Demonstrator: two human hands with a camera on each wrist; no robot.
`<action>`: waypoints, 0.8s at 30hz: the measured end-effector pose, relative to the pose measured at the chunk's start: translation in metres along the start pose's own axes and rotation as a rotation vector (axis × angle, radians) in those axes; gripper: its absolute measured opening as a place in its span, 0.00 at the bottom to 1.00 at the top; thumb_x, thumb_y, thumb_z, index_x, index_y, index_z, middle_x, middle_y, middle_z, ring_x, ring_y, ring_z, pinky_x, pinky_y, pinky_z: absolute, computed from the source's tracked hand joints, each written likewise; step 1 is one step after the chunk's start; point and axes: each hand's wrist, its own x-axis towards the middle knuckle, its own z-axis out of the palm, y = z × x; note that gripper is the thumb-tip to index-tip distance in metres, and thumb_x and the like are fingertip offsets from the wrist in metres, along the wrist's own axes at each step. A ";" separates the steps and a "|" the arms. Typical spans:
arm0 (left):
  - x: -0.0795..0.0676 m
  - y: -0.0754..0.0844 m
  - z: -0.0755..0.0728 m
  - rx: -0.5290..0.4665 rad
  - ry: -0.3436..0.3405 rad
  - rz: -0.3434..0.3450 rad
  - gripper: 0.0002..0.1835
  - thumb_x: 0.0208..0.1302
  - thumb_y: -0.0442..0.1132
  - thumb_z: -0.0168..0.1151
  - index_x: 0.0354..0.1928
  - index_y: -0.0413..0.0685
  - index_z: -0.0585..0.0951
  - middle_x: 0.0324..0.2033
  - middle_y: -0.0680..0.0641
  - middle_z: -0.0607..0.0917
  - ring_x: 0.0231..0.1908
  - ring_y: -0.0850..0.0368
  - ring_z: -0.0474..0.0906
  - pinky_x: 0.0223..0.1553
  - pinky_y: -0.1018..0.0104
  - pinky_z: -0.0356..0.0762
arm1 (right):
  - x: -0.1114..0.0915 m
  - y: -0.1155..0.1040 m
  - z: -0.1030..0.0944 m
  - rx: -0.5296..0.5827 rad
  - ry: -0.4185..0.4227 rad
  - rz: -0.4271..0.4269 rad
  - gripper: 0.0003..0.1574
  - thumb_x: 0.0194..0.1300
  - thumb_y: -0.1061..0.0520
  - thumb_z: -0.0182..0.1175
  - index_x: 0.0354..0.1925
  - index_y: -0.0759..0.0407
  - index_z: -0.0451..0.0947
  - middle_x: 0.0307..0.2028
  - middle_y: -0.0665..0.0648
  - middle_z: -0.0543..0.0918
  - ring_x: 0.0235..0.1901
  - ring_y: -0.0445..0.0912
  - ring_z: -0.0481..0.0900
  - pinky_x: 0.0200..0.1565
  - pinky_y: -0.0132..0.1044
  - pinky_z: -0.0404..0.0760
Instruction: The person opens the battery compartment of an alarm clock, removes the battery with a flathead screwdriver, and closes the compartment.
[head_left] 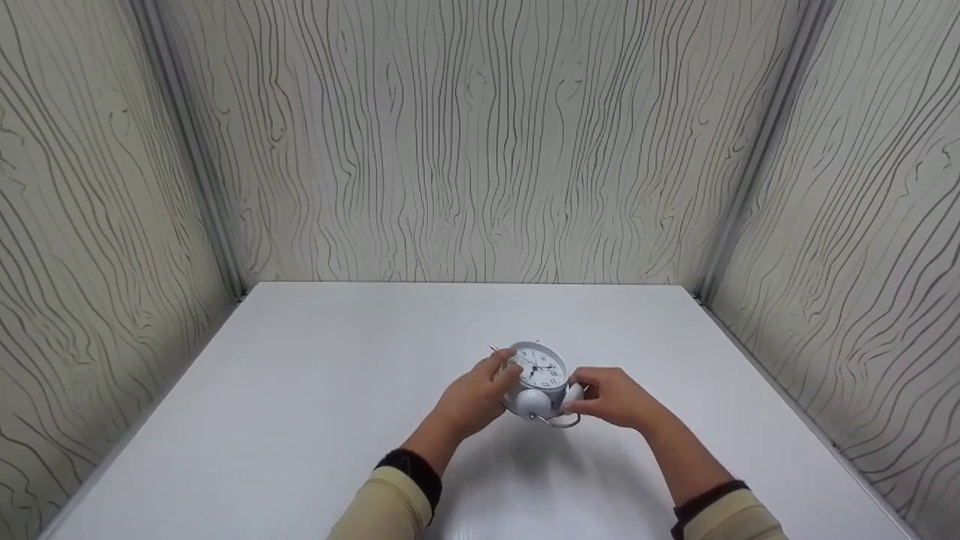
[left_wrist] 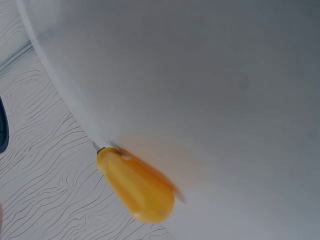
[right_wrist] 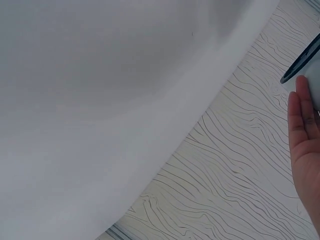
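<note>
A white twin-bell alarm clock (head_left: 544, 367) is held over the white table, tilted with its dial up and its bells towards the person. My left hand (head_left: 472, 394) grips its left side, with fingertips over the edge of the dial. Between the thumb and fingers of my right hand (head_left: 611, 397) is the clock's right bell (head_left: 574, 394). The other bell (head_left: 533, 403) shows beside the curved metal handle (head_left: 559, 424). At the right border of the right wrist view, fingers (right_wrist: 302, 112) touch the clock's pale body (right_wrist: 314, 67); its dark rim shows.
A white table (head_left: 315, 390) reaches back to wood-patterned panels (head_left: 465, 150), with more panels at both sides. A yellow-handled tool (left_wrist: 137, 187) with a small metal tip appears near the table's edge in the left wrist view.
</note>
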 end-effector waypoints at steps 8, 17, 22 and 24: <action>0.001 0.001 -0.002 0.062 -0.034 0.020 0.31 0.51 0.42 0.69 0.57 0.59 0.66 0.60 0.49 0.69 0.50 0.54 0.77 0.47 0.65 0.76 | 0.001 0.000 -0.001 0.031 -0.016 0.061 0.20 0.50 0.40 0.66 0.37 0.48 0.74 0.33 0.47 0.79 0.32 0.44 0.74 0.32 0.36 0.75; 0.001 0.002 -0.005 0.116 -0.031 0.020 0.31 0.50 0.43 0.69 0.55 0.57 0.64 0.57 0.48 0.70 0.46 0.56 0.79 0.43 0.69 0.78 | 0.001 -0.001 -0.006 0.109 -0.039 0.086 0.20 0.56 0.41 0.61 0.41 0.50 0.74 0.36 0.51 0.79 0.37 0.45 0.77 0.40 0.42 0.78; 0.000 0.004 -0.008 0.061 -0.032 -0.018 0.32 0.49 0.42 0.70 0.55 0.57 0.64 0.57 0.48 0.70 0.47 0.55 0.78 0.43 0.68 0.78 | 0.002 0.002 -0.012 0.243 -0.015 0.041 0.18 0.69 0.46 0.47 0.42 0.57 0.75 0.39 0.57 0.79 0.38 0.49 0.80 0.45 0.48 0.78; 0.000 0.004 -0.008 0.038 -0.029 -0.034 0.32 0.49 0.42 0.70 0.55 0.56 0.64 0.57 0.48 0.70 0.47 0.55 0.78 0.43 0.68 0.78 | 0.002 0.006 -0.014 0.265 0.004 0.006 0.17 0.71 0.50 0.45 0.44 0.60 0.75 0.40 0.59 0.79 0.39 0.50 0.81 0.46 0.49 0.78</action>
